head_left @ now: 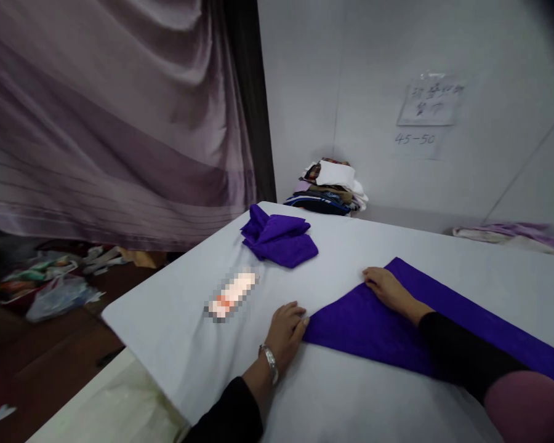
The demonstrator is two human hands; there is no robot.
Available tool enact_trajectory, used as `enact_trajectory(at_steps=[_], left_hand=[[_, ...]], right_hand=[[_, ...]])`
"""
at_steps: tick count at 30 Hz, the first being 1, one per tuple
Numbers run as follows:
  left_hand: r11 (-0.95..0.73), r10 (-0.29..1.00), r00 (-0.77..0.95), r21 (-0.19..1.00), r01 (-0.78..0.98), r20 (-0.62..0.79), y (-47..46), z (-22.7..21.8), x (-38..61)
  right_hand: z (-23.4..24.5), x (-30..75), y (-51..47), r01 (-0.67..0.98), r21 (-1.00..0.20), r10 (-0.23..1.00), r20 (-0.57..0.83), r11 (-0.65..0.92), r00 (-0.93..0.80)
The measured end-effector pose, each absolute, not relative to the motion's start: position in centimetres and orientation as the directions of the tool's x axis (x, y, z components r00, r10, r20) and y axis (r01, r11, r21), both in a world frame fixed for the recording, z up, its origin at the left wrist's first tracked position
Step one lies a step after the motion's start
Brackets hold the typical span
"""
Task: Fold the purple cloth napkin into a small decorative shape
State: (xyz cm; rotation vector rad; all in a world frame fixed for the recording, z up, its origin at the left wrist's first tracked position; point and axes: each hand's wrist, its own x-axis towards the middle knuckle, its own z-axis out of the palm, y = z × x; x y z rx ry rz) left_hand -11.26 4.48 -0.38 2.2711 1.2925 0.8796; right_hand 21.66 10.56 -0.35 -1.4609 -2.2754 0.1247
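A purple cloth napkin (355, 326) lies folded on the white table, with a pointed corner to the left and a long band running off to the right. My left hand (286, 332), with a silver bracelet at the wrist, rests on the tabletop; its fingers are stretched out and the thumb touches the pointed corner. On the upper edge of the cloth, my right hand (390, 292) has its fingers and thumb drawn together, gripping the fold. The right forearm covers part of the napkin.
A second purple napkin (281, 237), folded into a raised shape, stands toward the table's far left. Near it lies a pixelated long object (233, 296). Stacked clothes (327, 187) sit behind the white table (166, 326). A curtain (120, 123) hangs at left; paper signs (431, 101) are on the wall.
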Motion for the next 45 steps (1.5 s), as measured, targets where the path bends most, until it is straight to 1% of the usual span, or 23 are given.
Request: enact_trajectory(at_steps=[4, 8, 15, 18, 21, 23, 28, 31, 34, 39, 42, 45], left_hand=[[-0.477, 0.878, 0.35, 0.633, 0.61, 0.326, 4.1, 0.0, -11.1], [-0.455, 0.89, 0.321, 0.663, 0.594, 0.323, 3.8, 0.1, -11.0], [-0.468, 0.884, 0.332, 0.636, 0.614, 0.329, 3.9, -0.3, -11.1], [-0.471, 0.882, 0.336, 0.624, 0.624, 0.33, 4.1, -0.6, -11.1], [-0.479, 0.878, 0.342, 0.616, 0.626, 0.336, 4.3, -0.9, -11.1], [-0.488, 0.873, 0.345, 0.606, 0.628, 0.346, 4.4, -1.0, -11.2], [-0.517, 0.856, 0.364, 0.565, 0.643, 0.369, 4.8, -1.0, -11.4], [-0.527, 0.849, 0.382, 0.537, 0.659, 0.365, 5.1, -1.0, -11.5], [-0.533, 0.844, 0.386, 0.501, 0.682, 0.372, 5.2, -1.2, -11.6], [-0.563, 0.82, 0.406, 0.441, 0.699, 0.402, 5.7, -1.6, -12.0], [-0.563, 0.82, 0.418, 0.42, 0.712, 0.391, 5.9, -1.7, -12.1], [-0.57, 0.814, 0.427, 0.397, 0.72, 0.394, 6.2, -1.5, -12.1]], right_hand=[[-1.2, 22.3, 10.8, 0.843, -0.293, 0.879, 0.309, 0.451, -0.363], [-1.9, 22.9, 11.2, 0.852, -0.257, 0.873, 0.319, 0.455, -0.37], [-2.3, 23.1, 11.6, 0.848, -0.248, 0.867, 0.315, 0.468, -0.386], [-2.5, 23.1, 11.5, 0.867, -0.238, 0.885, 0.281, 0.438, -0.37], [-2.6, 22.9, 11.1, 0.908, -0.206, 0.91, 0.283, 0.365, -0.302], [-2.4, 22.5, 10.5, 0.917, -0.2, 0.918, 0.279, 0.344, -0.283], [-1.6, 21.2, 7.9, 0.909, -0.246, 0.939, 0.16, 0.337, -0.304], [-1.3, 21.2, 6.6, 0.926, -0.261, 0.962, 0.072, 0.273, -0.263], [-0.9, 21.9, 5.6, 0.944, -0.251, 0.976, 0.022, 0.215, -0.217], [-0.6, 24.5, 3.1, 0.963, -0.222, 0.988, 0.011, 0.151, -0.152], [-0.9, 27.3, 0.7, 0.979, -0.197, 0.998, 0.002, 0.057, -0.057], [-1.6, 31.2, -2.5, 0.981, -0.183, 0.997, 0.013, -0.069, 0.073]])
